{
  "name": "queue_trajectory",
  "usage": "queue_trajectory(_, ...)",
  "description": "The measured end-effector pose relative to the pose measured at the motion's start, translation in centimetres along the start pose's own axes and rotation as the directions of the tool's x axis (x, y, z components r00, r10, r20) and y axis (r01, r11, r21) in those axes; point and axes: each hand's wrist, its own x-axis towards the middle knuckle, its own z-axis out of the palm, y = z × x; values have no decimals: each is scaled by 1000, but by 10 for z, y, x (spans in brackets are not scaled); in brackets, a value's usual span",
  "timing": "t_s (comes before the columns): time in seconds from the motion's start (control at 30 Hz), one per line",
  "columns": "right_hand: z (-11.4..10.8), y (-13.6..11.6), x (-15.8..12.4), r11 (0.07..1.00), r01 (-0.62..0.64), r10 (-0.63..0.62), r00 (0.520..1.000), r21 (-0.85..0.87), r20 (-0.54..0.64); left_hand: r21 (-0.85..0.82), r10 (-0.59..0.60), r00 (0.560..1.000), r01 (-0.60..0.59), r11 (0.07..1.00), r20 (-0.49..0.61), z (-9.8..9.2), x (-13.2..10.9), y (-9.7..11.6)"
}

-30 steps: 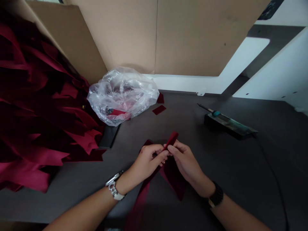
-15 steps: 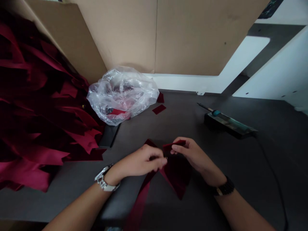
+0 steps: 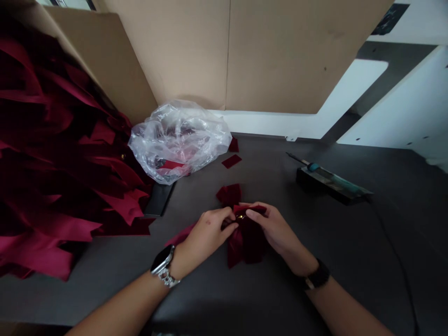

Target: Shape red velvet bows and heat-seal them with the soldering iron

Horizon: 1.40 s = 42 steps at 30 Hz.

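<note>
Between my hands is a dark red velvet ribbon bow [image 3: 245, 245], its loops and tails spread above and below my fingers. My left hand [image 3: 210, 233] pinches the bow near its middle, thumb and fingers closed. A small gold-coloured metal piece [image 3: 240, 216] shows at the centre, too small to make out fully. From the right, my right hand [image 3: 275, 228] grips a short red velvet strip [image 3: 250, 208] lying across the bow's middle, thumb on top. Part of the bow is hidden beneath both hands.
A heap of red ribbons [image 3: 52, 163] fills the left side. Beyond my hands lie a clear plastic bag [image 3: 182, 135], a black flat object [image 3: 159, 198] and small velvet pieces [image 3: 231, 161]. On the right, a soldering iron [image 3: 311, 165] rests on a black box with a cable. Cardboard [image 3: 273, 56] stands behind.
The bow has turned, and its lower tail now swings left behind my left hand. My right hand has brought the short strip left onto the bow's middle, closer to my left hand.
</note>
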Motion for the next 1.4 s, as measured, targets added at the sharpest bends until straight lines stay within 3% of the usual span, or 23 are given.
queue_trajectory(0.17, -2, -6, -2, 997, -21, 22, 1000, 79, -6, -419, -74, 996, 47, 907, -48, 11, 2, 3)
queue_trajectory(0.23, -4, -8, -4, 997, -27, 27, 1000, 78, 12, -511, -110, 992, 62, 857, -64, 12, 3, 6)
queue_trajectory(0.4, -1, -10, -6, 996, 85, -85, 993, 6, 83, -504, -91, 984, 1, 864, -153, 9, 5, 10)
queue_trajectory(0.63, 7, -4, -7, 972, 176, -182, 983, -153, -28, -490, -53, 986, -31, 871, -156, 14, 2, 8)
queue_trajectory(0.9, 10, 3, -7, 948, 219, -232, 972, -230, -32, -552, -212, 964, 88, 829, -164, 16, 3, 12)
queue_trajectory(1.17, 11, 5, -8, 962, 239, -252, 963, -133, -91, -701, -290, 946, 109, 704, -144, 13, 4, 14)
queue_trajectory(1.4, 9, 4, -8, 974, 227, -227, 969, -16, -94, -860, -344, 939, 158, 486, -22, 14, 5, 10)
